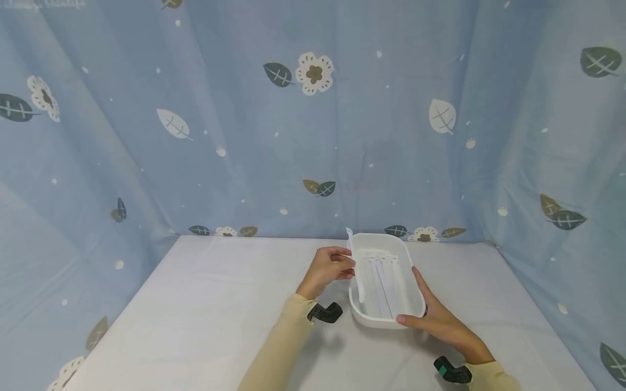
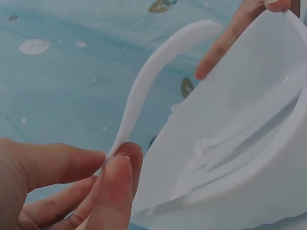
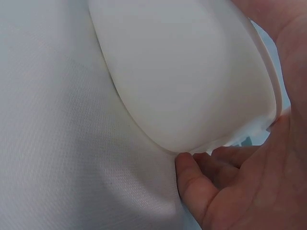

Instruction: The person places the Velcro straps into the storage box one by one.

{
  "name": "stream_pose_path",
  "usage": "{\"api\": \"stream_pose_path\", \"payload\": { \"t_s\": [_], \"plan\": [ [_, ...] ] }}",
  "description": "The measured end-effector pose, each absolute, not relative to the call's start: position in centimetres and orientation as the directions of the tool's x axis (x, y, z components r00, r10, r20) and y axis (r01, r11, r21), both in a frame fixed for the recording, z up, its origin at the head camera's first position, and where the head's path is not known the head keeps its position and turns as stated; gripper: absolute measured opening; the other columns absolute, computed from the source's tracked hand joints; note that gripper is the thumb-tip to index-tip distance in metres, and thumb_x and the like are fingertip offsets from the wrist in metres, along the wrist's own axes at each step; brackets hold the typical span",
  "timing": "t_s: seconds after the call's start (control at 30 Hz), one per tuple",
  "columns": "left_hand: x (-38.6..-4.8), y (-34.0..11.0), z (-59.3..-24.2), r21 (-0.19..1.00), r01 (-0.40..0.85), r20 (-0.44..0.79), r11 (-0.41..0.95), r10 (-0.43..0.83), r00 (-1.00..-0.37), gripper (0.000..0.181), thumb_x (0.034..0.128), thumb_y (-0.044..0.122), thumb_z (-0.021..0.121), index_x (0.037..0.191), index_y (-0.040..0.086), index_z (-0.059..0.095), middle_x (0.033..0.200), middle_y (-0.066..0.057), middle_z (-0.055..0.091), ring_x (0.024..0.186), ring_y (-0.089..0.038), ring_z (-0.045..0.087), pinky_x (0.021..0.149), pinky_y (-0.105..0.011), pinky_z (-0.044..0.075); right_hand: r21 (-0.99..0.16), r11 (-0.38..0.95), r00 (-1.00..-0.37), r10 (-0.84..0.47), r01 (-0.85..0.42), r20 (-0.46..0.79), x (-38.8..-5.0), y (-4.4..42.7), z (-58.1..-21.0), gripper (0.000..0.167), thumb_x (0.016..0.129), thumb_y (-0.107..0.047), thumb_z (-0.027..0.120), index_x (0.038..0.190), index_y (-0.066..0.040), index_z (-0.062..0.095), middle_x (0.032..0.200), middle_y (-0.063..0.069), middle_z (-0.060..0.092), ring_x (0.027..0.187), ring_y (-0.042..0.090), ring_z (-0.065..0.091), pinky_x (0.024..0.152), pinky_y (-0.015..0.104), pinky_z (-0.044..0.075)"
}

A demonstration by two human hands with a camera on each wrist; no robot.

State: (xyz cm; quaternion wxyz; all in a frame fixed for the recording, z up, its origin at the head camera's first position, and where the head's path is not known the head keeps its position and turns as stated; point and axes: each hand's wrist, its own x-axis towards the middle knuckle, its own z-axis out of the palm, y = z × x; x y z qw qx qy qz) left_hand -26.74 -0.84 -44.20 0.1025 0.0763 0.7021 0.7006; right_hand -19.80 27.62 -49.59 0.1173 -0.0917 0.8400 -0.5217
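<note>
A white rounded rectangular plastic container stands on the table, tilted up in the left wrist view. My right hand grips its near right side, thumb at the front rim and fingers along the outer wall; in the right wrist view, fingertips touch the container's lower edge. At the container's left rim, my left hand pinches a slim white strip-like piece between thumb and fingers. The piece curves and has a rounded end; its exact kind is unclear. Several similar slim white pieces lie lengthwise inside the container.
A white-covered table spreads to both sides of the container. Blue curtain fabric with leaf and flower prints hangs behind and at both sides. Black devices are strapped at the left wrist and right wrist.
</note>
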Motion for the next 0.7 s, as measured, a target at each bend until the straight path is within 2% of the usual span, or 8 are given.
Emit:
{"api": "stream_pose_path", "payload": {
  "t_s": [0.27,0.7],
  "plan": [
    [-26.86,-0.49,-43.96,0.997,-0.056,-0.066,0.048,0.264,-0.962,0.030,0.0916,0.001,0.073,0.120,-0.006,0.067,0.097,-0.014,0.071,0.072,-0.013,0.071,0.074,-0.030,0.066,-0.893,0.450,-0.955,-0.271,-0.015,-0.121,-19.68,27.51,-49.29,0.127,0.087,-0.028,0.081,0.164,-0.024,-0.020,0.173,0.021,-0.016,0.156,0.056,0.008,0.118,0.076,0.027],
    [-26.81,-0.09,-44.00,0.990,-0.083,-0.112,0.116,0.272,-0.956,0.029,0.0899,0.002,0.075,0.117,-0.006,0.068,0.094,-0.013,0.072,0.070,-0.012,0.071,0.071,-0.026,0.065,-0.888,0.460,-0.954,-0.271,-0.012,-0.127,-19.94,27.63,-49.71,0.127,0.088,-0.029,0.081,0.164,-0.025,-0.021,0.173,0.020,-0.017,0.157,0.056,0.004,0.118,0.079,0.023]
  ]
}}
